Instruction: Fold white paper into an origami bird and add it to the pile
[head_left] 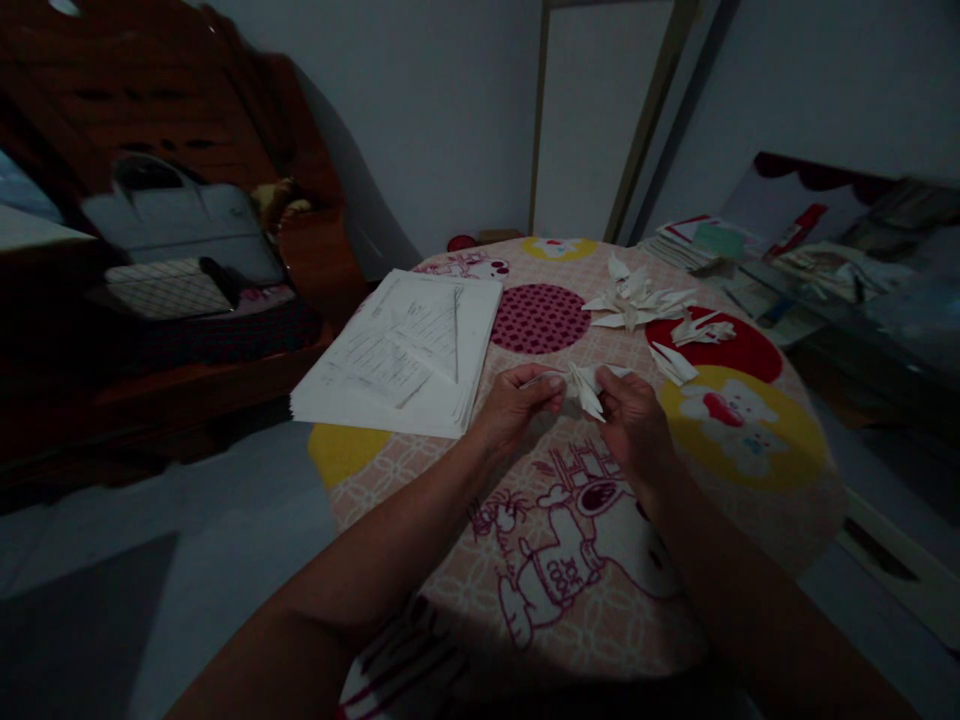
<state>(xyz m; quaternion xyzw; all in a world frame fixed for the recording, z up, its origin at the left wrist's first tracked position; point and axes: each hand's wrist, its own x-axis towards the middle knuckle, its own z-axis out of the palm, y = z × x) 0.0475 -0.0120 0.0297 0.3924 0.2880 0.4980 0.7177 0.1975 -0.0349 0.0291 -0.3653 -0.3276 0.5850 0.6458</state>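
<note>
Between my two hands, above the round table, is a small folded white paper figure (582, 388) with pointed flaps; it looks like an origami crane. My left hand (517, 402) pinches its left side between thumb and fingers. On the other side my right hand (631, 410) grips the right flap in the same way. Beyond the right hand lies a pile of similar folded paper figures (634, 295), with another folded figure (703, 330) and a narrow folded piece (673, 364) nearer. To the left is a stack of printed paper sheets (457, 400), with a folded triangular sheet on top.
A patterned cloth (600, 640) covers the round table. At the left stands a carved wooden chair (322, 260) holding a pale handbag (187, 225) and a checked purse (169, 288). On the right, a glass-topped surface (832, 300) carries papers and clutter.
</note>
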